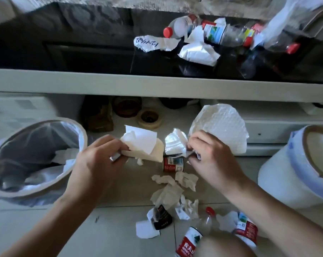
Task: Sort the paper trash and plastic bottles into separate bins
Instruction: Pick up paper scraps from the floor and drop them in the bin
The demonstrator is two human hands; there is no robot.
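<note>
My left hand (pixel 99 160) grips a bunch of white paper scraps (pixel 144 143) above the floor, just right of the left bin (pixel 79 130), which has a clear liner and some paper inside. My right hand (pixel 210 154) holds crumpled white paper (pixel 175 143) and a large sheet of bubble wrap (pixel 222 123). Below the hands lie crumpled tissues (pixel 175 186) and a red-labelled plastic bottle (pixel 172 164). More red-labelled bottles (pixel 190 240) lie at the bottom. A white bin (pixel 279 175) with a blue-edged liner stands at the right.
A glossy black surface above the white ledge (pixel 157 84) reflects the bottles and papers (pixel 203 39). Under the ledge sit a roll of tape (pixel 150 118), a dark jar (pixel 127 106) and a brown bag (pixel 98 115). A dark torn wrapper (pixel 161 217) lies on the tiles.
</note>
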